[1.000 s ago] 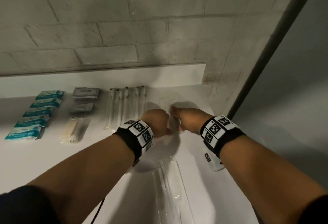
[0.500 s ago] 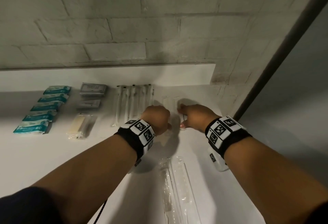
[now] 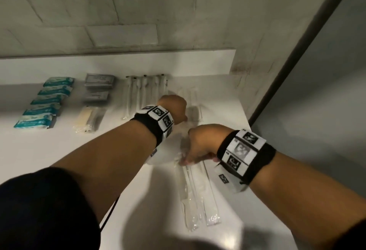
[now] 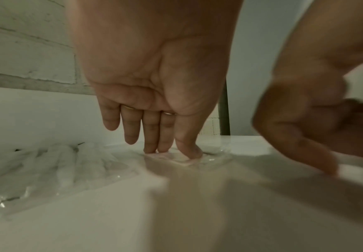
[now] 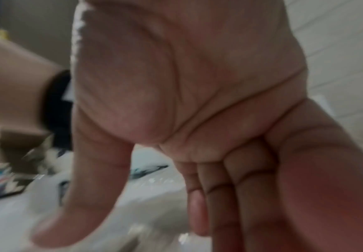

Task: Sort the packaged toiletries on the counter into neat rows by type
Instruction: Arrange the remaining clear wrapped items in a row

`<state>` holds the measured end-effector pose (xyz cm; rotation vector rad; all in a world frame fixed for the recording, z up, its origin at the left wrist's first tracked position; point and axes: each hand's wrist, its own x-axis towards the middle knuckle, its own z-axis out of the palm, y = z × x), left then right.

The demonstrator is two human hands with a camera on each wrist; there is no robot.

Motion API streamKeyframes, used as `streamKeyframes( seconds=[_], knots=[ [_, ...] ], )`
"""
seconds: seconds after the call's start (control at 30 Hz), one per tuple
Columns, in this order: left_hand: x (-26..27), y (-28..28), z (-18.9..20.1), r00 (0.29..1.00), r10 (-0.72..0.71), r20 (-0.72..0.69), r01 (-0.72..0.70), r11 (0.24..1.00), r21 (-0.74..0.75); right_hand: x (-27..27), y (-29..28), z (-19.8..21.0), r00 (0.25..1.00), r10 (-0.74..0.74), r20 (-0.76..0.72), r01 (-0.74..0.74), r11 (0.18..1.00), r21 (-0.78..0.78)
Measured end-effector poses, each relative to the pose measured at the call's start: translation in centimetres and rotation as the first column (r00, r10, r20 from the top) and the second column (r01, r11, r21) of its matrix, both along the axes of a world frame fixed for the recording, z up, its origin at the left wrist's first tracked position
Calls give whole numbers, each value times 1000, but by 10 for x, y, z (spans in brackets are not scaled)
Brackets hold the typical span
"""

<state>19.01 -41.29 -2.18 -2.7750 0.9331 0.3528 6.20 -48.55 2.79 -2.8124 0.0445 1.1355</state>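
Left hand down on the white counter, straight fingertips pressing a clear flat packet beside the wrapped toothbrush row. Right hand reaching, fingers extended, onto long clear-wrapped packets nearer the front edge.

Black wristbands with checkered markers, dark sleeves, rings.

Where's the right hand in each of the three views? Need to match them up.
Head: right hand at centre right, fingers down on the clear sleeves near the counter's front.
Left wrist: at the right edge, blurred, a fingertip reaching the counter.
Right wrist: fills the frame, palm toward the camera.
Shared landmark: the white counter.
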Motion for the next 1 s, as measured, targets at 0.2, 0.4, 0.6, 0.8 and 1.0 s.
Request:
streamKeyframes(
  seconds=[0.2, 0.4, 0.6, 0.8, 1.0],
  knots=[
    [-1, 0, 0, 999, 37, -12, -37, 999, 3, -2, 12, -14, 1000, 20, 24, -17, 993, -119],
    [-1, 2, -3, 999, 31, 11, -31, 999, -11, 5, -19, -24, 959, -239, 149, 246, 969, -30],
    [-1, 5, -4, 999, 39, 10, -39, 998, -49, 13, -75, -12, 830, -353, 432, 331, 935, 129],
    [3, 6, -2, 999, 26, 36, -23, 996, -86, 5, -68, -19, 975, 79, 209, -47, 987, -155],
    [8, 9, -2, 999, 48, 0, -47, 986, -157, 33, -82, -26, 975, 70, 210, -39, 988, -151]
  ],
)
